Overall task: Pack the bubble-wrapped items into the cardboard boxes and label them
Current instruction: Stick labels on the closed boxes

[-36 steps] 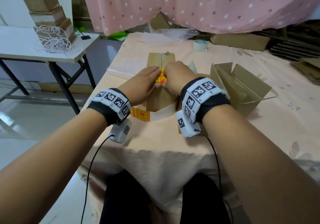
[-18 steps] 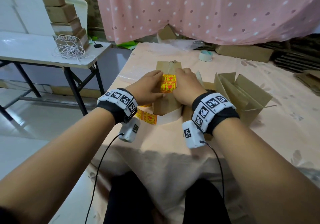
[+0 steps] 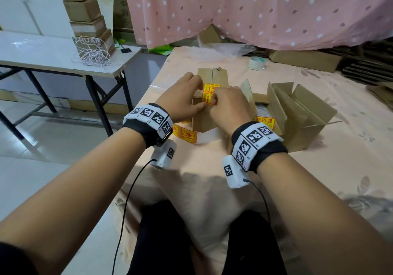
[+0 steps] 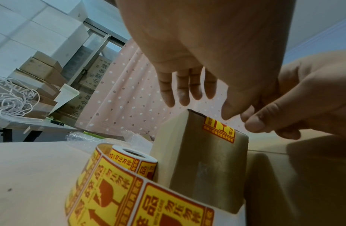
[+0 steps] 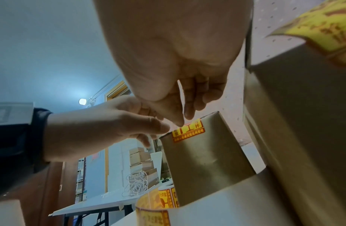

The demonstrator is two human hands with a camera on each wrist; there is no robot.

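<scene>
Sealed cardboard box (image 3: 209,113) sits near tabletop's (image 3: 319,179) front edge, fragile sticker (image 3: 210,95) folded over its top edge to bridge the flap seam. Left hand (image 3: 182,102), fingers relaxed, steadies box. Right hand (image 3: 228,106): fingers curled, thumb & forefinger pinched at sticker w/ nothing held. Label roll (image 4: 118,175) kept beside box for reach.

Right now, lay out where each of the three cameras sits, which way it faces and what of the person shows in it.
Head: worn on the head, looking forward and down at the closed box; both forearms, left hand and right hand show.
Left wrist: under the left hand, looking along its fingers past the label roll; the right hand enters too.
Right wrist: under the right hand, facing the box; the left hand shows.
Shared: all three see the yellow label on the box.
</scene>
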